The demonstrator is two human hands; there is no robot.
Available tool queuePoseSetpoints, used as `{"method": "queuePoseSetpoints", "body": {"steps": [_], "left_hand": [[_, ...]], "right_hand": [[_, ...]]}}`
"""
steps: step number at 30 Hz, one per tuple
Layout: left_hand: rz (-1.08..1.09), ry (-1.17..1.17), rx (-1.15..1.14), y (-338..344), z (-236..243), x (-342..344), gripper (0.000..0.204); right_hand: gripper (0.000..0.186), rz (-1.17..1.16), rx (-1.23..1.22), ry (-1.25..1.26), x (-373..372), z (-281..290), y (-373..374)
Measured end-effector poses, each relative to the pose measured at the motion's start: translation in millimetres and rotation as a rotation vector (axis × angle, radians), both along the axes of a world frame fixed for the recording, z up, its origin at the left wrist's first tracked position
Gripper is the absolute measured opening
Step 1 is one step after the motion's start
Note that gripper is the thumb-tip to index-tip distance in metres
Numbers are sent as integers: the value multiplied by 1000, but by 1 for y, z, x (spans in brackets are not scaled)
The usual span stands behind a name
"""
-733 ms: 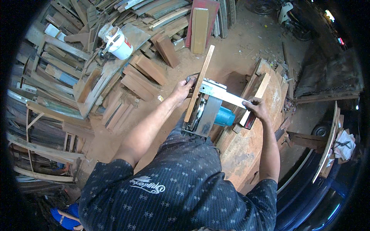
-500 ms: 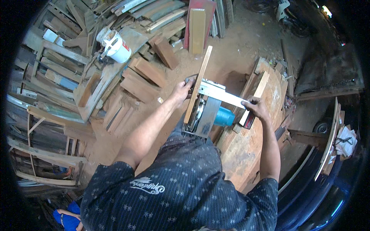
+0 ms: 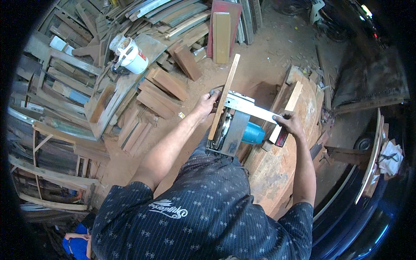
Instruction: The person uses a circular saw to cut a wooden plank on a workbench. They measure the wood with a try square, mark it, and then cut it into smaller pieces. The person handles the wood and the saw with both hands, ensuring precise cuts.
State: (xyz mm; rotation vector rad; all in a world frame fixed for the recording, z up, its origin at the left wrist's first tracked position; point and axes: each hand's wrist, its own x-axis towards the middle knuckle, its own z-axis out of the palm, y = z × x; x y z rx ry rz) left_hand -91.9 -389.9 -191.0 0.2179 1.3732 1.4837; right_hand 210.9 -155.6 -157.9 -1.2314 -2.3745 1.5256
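Observation:
A circular saw with a blue motor housing and a dark metal base is close in front of my body. Along its left side runs a long narrow wooden strip, tilted up to the right. My left hand is closed at the strip's left edge, its fingertips partly hidden behind the wood. From the strip, a flat pale metal bar crosses the saw toward the right. My right hand pinches the bar's right end between thumb and fingers. Part of the round blade shows between strip and base.
On the right is a wooden workbench with a wood block on it. Stacked boards and a white bucket stand at the left. A person in blue is at the lower left; a dark blue vehicle is at right.
My hands, the saw and the bar hold almost the same position, with only a slight shift of the view. At the lower left, the other person's arm has moved.

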Motion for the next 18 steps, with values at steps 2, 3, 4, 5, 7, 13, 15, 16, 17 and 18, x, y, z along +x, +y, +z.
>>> {"method": "queuePoseSetpoints", "body": {"steps": [2, 3, 4, 5, 7, 13, 15, 16, 17, 18], "left_hand": [[3, -8, 4, 1, 0, 0, 33], [2, -7, 5, 2, -2, -1, 33], [1, -7, 6, 3, -3, -1, 33], [1, -10, 11, 4, -4, -1, 33], [2, -14, 20, 5, -5, -1, 34], [-53, 20, -15, 10, -1, -2, 37], [-41, 21, -22, 11, 2, -1, 37], [-35, 21, -25, 12, 4, 0, 37], [-46, 36, -20, 11, 3, 0, 37], [-48, 44, -27, 11, 2, 0, 38]], "right_hand": [[39, -14, 7, -15, -1, 2, -1], [39, -15, 7, -12, 0, 1, -1], [39, -16, 8, -9, 0, 0, 0], [39, -19, 9, -8, 1, -1, 0], [39, -14, 14, -12, 2, -1, 2], [38, -24, -3, -12, 0, 0, 3], [38, -27, 5, -13, 1, -2, 3], [39, -28, 13, -3, 2, -5, 4], [39, -27, 23, 9, 1, -5, 3], [39, -24, 17, 2, 0, -4, 3]]}}
